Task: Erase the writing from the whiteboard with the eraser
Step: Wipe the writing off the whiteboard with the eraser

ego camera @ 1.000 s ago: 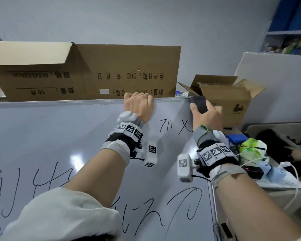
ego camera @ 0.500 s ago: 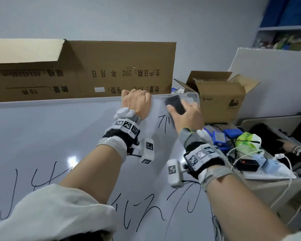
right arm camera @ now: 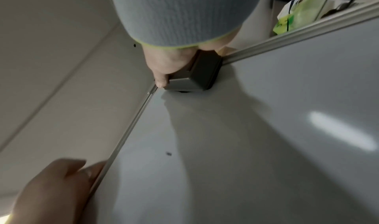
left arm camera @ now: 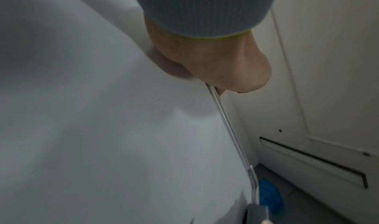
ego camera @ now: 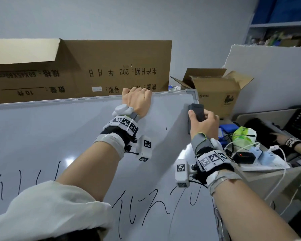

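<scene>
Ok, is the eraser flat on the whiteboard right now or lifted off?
On it. The right wrist view shows the eraser pressed against the whiteboard in its corner by the frame, gripped by the right hand.

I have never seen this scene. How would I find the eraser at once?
Find the large whiteboard and follow its top frame to the right corner. There the right hand grips the eraser, a small dark grey block pressed on the board; nothing else on the board is dark and solid.
</scene>
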Demonstrator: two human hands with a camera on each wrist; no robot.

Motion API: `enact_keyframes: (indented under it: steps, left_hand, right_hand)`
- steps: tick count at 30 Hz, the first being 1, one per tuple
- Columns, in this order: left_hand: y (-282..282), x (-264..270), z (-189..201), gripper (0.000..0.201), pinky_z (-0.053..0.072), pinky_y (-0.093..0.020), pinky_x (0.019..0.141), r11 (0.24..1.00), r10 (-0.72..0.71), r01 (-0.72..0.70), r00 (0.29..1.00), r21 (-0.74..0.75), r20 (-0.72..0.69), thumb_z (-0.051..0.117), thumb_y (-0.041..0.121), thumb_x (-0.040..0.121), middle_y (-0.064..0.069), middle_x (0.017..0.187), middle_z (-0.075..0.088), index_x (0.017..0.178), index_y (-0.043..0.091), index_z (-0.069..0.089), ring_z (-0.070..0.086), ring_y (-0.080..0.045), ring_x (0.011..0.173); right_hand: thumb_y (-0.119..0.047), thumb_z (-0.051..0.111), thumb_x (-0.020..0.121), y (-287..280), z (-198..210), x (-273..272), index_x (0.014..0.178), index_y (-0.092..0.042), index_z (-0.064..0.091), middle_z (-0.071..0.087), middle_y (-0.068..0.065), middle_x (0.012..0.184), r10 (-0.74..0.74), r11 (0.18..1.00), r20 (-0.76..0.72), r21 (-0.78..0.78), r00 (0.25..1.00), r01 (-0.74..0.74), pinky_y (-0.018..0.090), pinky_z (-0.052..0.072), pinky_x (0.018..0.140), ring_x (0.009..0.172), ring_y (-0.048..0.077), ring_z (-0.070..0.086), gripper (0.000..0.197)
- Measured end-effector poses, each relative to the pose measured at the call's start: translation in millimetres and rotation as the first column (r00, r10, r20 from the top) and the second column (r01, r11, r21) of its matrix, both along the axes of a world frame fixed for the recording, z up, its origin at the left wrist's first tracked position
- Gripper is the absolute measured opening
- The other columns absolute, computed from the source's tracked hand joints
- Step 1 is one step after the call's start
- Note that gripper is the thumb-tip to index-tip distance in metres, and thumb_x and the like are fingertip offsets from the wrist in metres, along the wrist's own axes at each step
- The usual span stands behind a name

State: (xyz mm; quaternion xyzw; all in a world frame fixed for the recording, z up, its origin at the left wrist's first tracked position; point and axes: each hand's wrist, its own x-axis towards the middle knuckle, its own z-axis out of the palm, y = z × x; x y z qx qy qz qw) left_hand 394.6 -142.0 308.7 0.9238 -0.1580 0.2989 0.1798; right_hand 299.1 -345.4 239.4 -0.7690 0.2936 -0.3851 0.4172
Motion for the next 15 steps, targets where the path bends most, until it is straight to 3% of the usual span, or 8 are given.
enact_keyframes:
  steps: [7,11,15]
  left_hand:
    - [-2.0,0.8,-0.5,0.044,0.032,-0.037,0.087,1.0,-0.003,0.003,1.0,0.027,-0.008,0.019,0.026,0.087,0.005,0.075,0.061,0.071,0.016,0.058,0.051,-0.019,0.082]
    - [4.8,4.2,-2.0,0.051,0.031,-0.036,0.088,0.999,-0.016,0.016,1.0,0.039,-0.008,0.016,0.028,0.089,0.006,0.083,0.063,0.083,0.017,0.066,0.051,-0.017,0.086]
    - [2.1,1.2,0.7,0.049,0.031,-0.036,0.088,0.999,0.001,-0.001,1.0,0.039,-0.023,0.016,0.027,0.088,0.004,0.078,0.061,0.077,0.014,0.062,0.05,-0.018,0.082]
  right_hand:
    - [-0.065,0.072,0.07,93.1,-2.8,11.6,0.107,-0.032,0.064,0.055,-0.012,0.103,0.247,0.949,0.045,-0.211,0.968,-0.233,0.028,0.045,0.062,0.092,0.012,0.058,0.05]
    - [-0.067,0.067,0.075,45.2,-12.2,-4.0,0.116,-0.029,0.063,0.058,-0.005,0.113,0.07,0.991,0.036,-0.121,0.997,-0.065,0.031,0.045,0.069,0.1,0.019,0.06,0.055]
    - [-0.065,0.065,0.08,8.0,-21.1,-16.4,0.12,-0.025,0.059,0.055,-0.002,0.12,-0.009,1.0,0.011,-0.015,1.0,0.009,0.035,0.045,0.076,0.105,0.024,0.059,0.057]
